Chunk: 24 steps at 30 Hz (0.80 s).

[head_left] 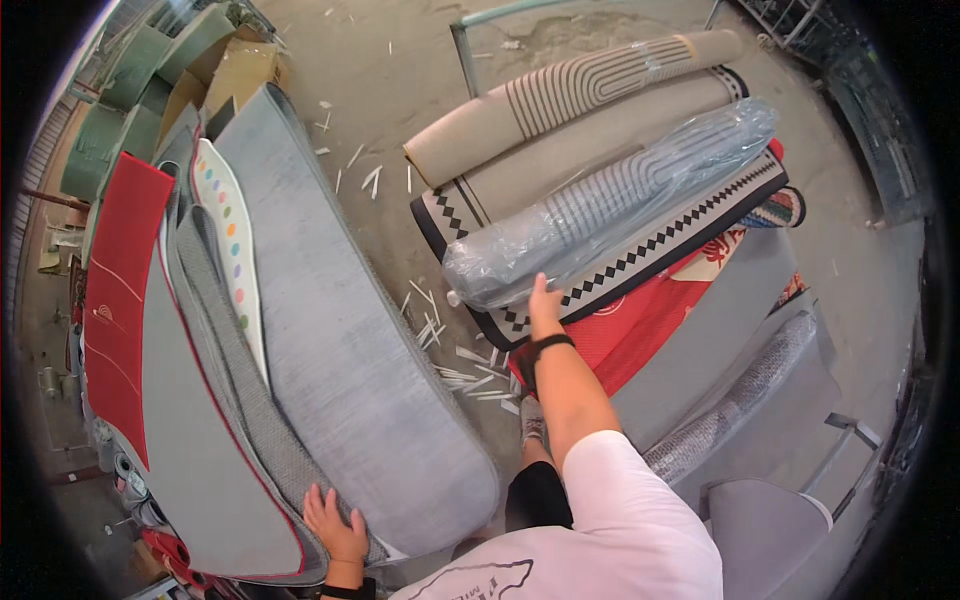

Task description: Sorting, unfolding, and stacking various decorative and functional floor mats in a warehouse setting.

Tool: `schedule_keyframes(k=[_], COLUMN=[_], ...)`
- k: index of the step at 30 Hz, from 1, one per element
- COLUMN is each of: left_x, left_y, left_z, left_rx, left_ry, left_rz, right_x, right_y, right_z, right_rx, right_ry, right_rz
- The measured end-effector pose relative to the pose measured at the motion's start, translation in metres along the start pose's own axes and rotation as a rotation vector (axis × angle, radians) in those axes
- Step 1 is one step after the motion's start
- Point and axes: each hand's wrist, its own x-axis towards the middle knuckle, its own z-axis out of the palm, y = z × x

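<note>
At the left, the left hand point(335, 528) lies open and flat on the near end of a long grey pile rug point(345, 320) leaning among stacked mats, a red mat point(120, 300) and a white dotted mat point(228, 240) beside it; the rug looks soft, floppy and heavy. Across the littered concrete floor point(400, 90), the right hand point(545, 300) rests with fingers spread on the end of a striped rolled rug in clear plastic wrap point(610, 205), atop a pile of rolls. That wrap looks slippery, so gripping the roll's end or underside seems safest; the beige lined roll point(570, 95) and zigzag-edged rug point(640, 250) crowd it.

A bare concrete floor point(400, 60) strewn with pale wood splinters point(470, 375) runs to the far side, with green rolls point(120, 110) stacked far left.
</note>
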Motion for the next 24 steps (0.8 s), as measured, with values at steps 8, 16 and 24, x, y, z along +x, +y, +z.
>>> schedule_keyframes(k=[8, 16, 24], left_x=[0.014, 0.104, 0.103], left_y=[0.010, 0.157, 0.202], left_z=[0.004, -0.048, -0.068], left_rx=[0.026, -0.360, -0.479], left_ry=[0.028, -0.024, -0.131], left_rz=[-0.008, 0.347, 0.515], right_x=[0.059, -0.108, -0.166], right_y=[0.046, -0.114, -0.161], right_z=[0.004, -0.120, -0.201], right_rx=[-0.220, 0.042, 0.073], right_ry=[-0.458, -0.853, -0.839], right_rz=[0.029, 0.025, -0.549])
